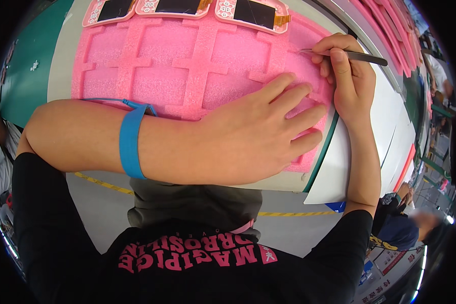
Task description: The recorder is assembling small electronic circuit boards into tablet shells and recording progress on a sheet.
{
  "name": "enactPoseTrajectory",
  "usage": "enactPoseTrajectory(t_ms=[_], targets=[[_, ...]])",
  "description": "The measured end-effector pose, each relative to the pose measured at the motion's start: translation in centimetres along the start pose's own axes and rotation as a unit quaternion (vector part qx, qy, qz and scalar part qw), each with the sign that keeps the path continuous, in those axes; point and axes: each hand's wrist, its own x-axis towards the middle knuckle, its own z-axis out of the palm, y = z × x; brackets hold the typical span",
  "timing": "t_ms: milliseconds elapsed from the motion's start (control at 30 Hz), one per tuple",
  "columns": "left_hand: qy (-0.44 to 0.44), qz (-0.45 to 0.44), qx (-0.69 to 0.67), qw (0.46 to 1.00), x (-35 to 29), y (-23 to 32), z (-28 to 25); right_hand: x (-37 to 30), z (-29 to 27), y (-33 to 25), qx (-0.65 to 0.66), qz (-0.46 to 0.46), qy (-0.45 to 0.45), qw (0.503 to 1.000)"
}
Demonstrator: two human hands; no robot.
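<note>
A pink foam tray point(200, 71) with rectangular pockets lies on the table before me. Across its near right part reaches my left hand point(258, 131), palm down, fingers spread and bent a little; what lies under the palm is hidden. A blue strap point(131, 144) with a cord circles that wrist. At the tray's right edge, my right hand point(352, 81) grips dark tweezers point(367, 58), their tips pointing left over the foam. Along the far edge sit three pink device shells, a right one point(253, 14), a middle one point(175, 6) and a left one point(111, 10), each with a dark screen.
White sheets point(334, 167) lie right of the tray. Pink foam sheets point(390, 25) are stacked at the far right, beyond a rail. A green mat point(30, 61) at the left bears a small white piece point(34, 65). Another person point(400, 230) is at the lower right.
</note>
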Motion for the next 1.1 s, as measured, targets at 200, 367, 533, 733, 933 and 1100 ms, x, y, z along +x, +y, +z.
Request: enactPoseTrajectory(t_ms=[200, 367, 533, 733, 933, 1100], targets=[[-0.021, 0.014, -0.042, 0.999, 0.1, -0.4, -0.5, 0.1, -0.1, -0.9, 0.029, 0.022, 0.015, 0.999], [-0.027, 0.022, -0.078, 0.996, 0.2, -1.3, -1.0, 0.6, 0.1, -1.5, 0.075, 0.073, 0.020, 0.994], [-0.043, 0.036, -0.088, 0.995, 0.9, -1.8, -0.9, 0.3, 0.4, -1.5, -0.023, -0.002, 0.025, 0.999], [-0.035, 0.048, -0.111, 0.992, 0.8, -2.7, -0.7, 1.0, 0.2, -1.6, -0.167, -0.147, -0.018, 0.975], [-0.028, 0.050, -0.105, 0.993, 0.8, -2.6, -0.7, 1.0, 0.1, -1.7, -0.100, -0.085, -0.015, 0.991], [-0.004, 0.051, -0.112, 0.992, 1.1, -2.4, -0.4, 0.8, 0.0, -2.2, -0.031, -0.051, 0.023, 0.998]])
